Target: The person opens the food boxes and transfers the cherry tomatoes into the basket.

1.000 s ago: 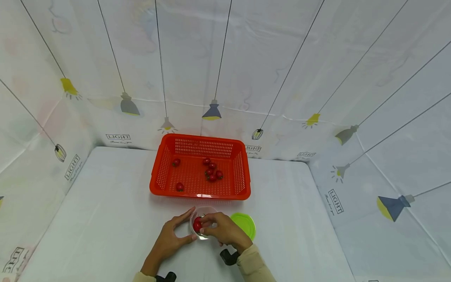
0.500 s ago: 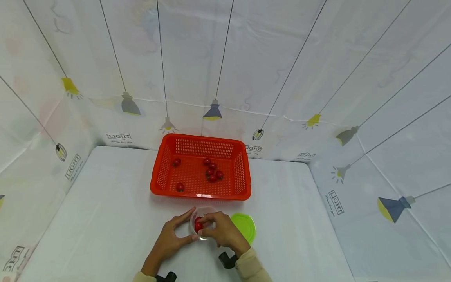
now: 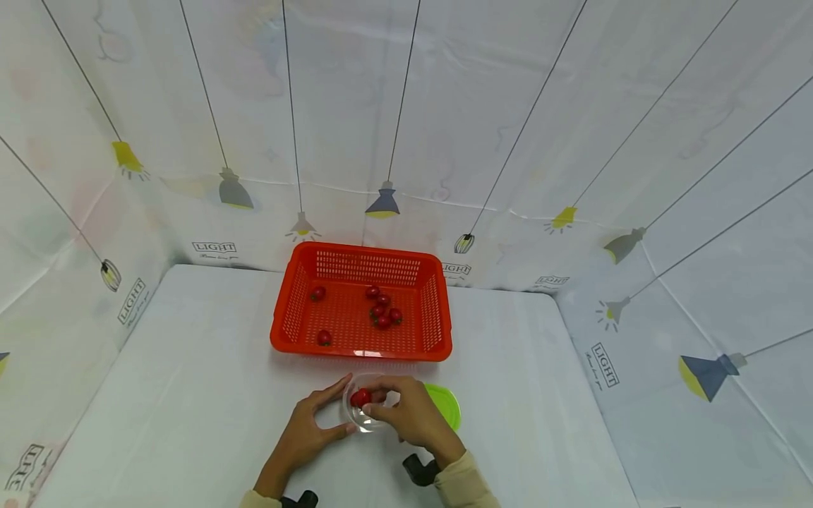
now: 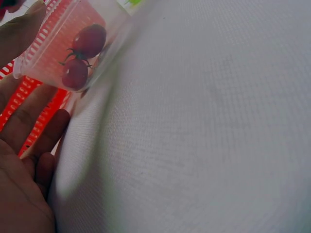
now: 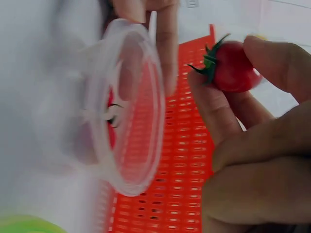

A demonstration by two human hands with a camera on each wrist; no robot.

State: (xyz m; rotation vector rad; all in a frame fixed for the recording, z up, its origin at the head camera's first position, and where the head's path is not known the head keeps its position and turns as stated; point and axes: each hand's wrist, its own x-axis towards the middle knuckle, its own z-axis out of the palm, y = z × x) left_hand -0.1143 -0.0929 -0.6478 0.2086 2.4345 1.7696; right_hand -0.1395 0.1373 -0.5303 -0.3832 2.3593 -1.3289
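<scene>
My right hand (image 3: pixel 413 418) pinches a red cherry tomato (image 5: pixel 235 68) with a green stem between thumb and fingertips, above the mouth of a small clear plastic container (image 5: pixel 130 188). Two more tomatoes (image 4: pixel 89 41) lie inside that container, seen through its wall in the left wrist view. My left hand (image 3: pixel 306 429) holds the container from the left, thumb at its near side and fingers at its far side. Partly behind the right hand, a bright green round lid (image 3: pixel 447 408) lies on the table.
Beyond the hands stands a red perforated basket (image 3: pixel 360 352) with several cherry tomatoes (image 3: pixel 383 322) scattered in it. The table (image 3: pixel 190 395) has a white cover. White printed sheets (image 3: pixel 343 106) with lamp drawings close off the back and sides.
My right hand has drawn up and slightly right from inside the container, with the tomato in its fingertips. It now covers more of the lid. The left hand and the container have stayed put.
</scene>
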